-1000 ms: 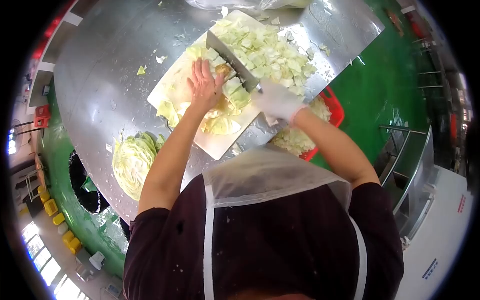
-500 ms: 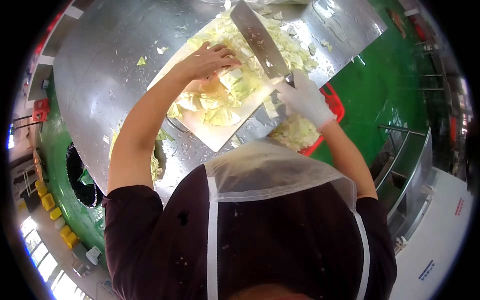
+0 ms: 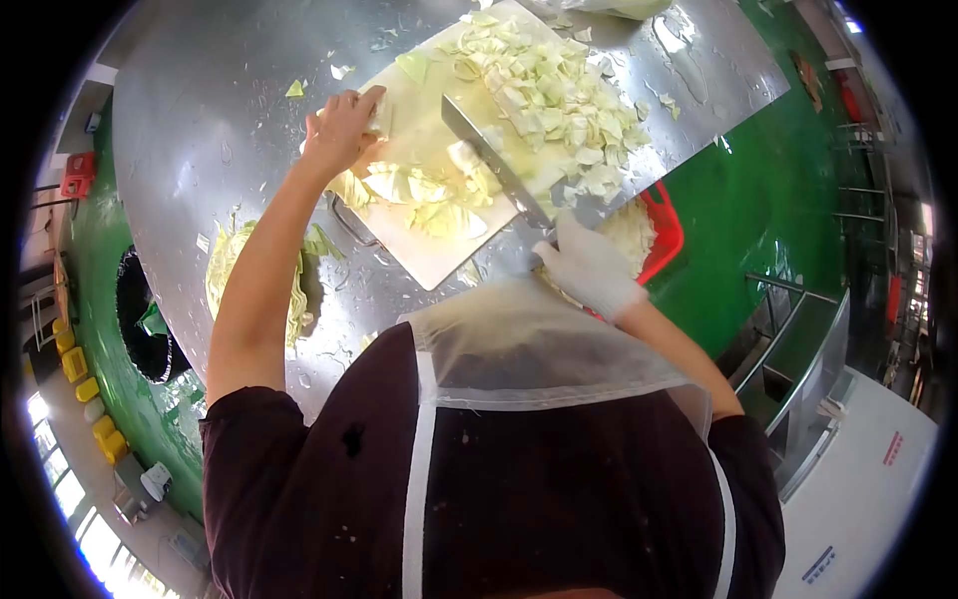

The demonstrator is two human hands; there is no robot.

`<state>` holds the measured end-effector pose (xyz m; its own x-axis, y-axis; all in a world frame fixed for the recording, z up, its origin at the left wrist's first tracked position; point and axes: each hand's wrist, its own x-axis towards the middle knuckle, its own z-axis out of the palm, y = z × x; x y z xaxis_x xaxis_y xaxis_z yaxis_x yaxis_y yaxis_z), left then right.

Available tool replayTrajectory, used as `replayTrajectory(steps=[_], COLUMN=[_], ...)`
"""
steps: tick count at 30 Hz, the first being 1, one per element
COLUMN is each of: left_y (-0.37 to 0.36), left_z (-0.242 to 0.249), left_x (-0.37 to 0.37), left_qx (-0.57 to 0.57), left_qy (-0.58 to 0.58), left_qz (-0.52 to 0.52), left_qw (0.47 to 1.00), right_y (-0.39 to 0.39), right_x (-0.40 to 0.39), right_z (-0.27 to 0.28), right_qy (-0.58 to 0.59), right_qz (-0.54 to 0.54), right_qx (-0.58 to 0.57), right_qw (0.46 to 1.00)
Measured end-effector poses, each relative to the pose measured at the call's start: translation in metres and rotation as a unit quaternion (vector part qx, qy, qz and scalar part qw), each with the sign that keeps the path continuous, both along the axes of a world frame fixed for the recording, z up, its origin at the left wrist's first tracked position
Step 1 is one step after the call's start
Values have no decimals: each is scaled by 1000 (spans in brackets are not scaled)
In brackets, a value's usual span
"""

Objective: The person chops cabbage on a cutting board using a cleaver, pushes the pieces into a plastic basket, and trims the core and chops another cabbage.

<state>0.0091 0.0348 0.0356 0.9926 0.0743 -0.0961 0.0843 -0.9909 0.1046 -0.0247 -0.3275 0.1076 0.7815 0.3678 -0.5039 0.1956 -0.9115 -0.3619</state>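
Note:
My right hand (image 3: 591,268), in a white glove, grips the handle of a cleaver (image 3: 494,165). The blade slants up and left over the cutting board (image 3: 431,264), between the chopped cabbage (image 3: 559,100) and some larger cabbage leaves (image 3: 424,198). At the board's left edge, my bare left hand (image 3: 344,130) is closed around a pale cabbage piece (image 3: 381,116), partly hidden by the fingers. Chopped bits cover the board's right side and spill onto the metal table.
Part of a cabbage (image 3: 232,262) lies on the metal table (image 3: 190,130) beside my left forearm. By the table's right edge, a red basket (image 3: 667,235) holds chopped cabbage, partly behind my right hand. A black-lined bin (image 3: 145,319) stands on the green floor at left.
My left hand has moved left from mid-board to its edge. The cleaver and right hand have come down toward my body. A bare strip of board now shows left of the chopped cabbage.

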Motion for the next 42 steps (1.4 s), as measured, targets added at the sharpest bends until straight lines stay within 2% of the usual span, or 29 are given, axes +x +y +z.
replayTrajectory(steps=[3, 5, 8, 9, 11, 12, 15, 18, 21, 22, 25, 26, 29, 32, 35, 36, 39, 42], left_y=[1, -2, -6, 0, 10, 17, 7, -39, -67, -76, -106, -110, -121, -145, -168, -173, -167, -157], left_z=[-6, -5, 2, 4, 7, 5, -32, -45, -45, -46, -38, -40, -18, -30, -37, -24, -40, -57], left_x=[4, 11, 3, -3, -13, -30, -80, -99, -96, -95, -89, -85, -73, -57, -45, -47, -55, -60], left_qx=[9, 5, -25, -62, -131, -192, -203, -142, -122, -151, -115, -94, -108, -174, -240, -250, -278, -287], left_qy=[1, 10, -99, -167, -301, -327, -232, -219, -198, -196, -147, -185, -108, -116, -206, -218, -283, -290], left_qz=[10, 26, 9, 33, 76, 123, 222, 195, 189, 197, 256, 269, 245, 233, 239, 225, 180, 123], left_qw=[1000, 1000, 995, 983, 942, 917, 925, 945, 954, 949, 949, 941, 957, 950, 918, 916, 900, 905], right_y=[-3, -4, -13, -18, -29, -28, -24, -20, -18, -16, -15, -16, -19, -19, -16, -15, -17, -4], right_x=[6, 15, 42, 52, 62, 62, 54, 43, 31, 29, 27, 28, 28, 25, 17, 16, 9, 10], right_z=[-18, -14, -16, -16, -22, -23, -21, -9, -2, 1, 6, 4, 0, -1, 11, 16, 17, -1], right_qy=[-45, -64, -66, -66, -47, -46, -62, -77, -92, -89, -94, -101, -88, -81, -75, -72, -82, -47], right_qz=[26, 32, 6, -12, -15, -16, -14, 13, 7, 4, -11, -15, -35, -28, -24, -25, -16, 17], right_qx=[53, 29, 19, 21, 31, 30, 9, 56, 97, 109, 145, 155, 162, 162, 145, 137, 150, 42], right_qw=[997, 997, 998, 998, 998, 998, 998, 995, 991, 990, 985, 983, 982, 983, 986, 988, 985, 998])
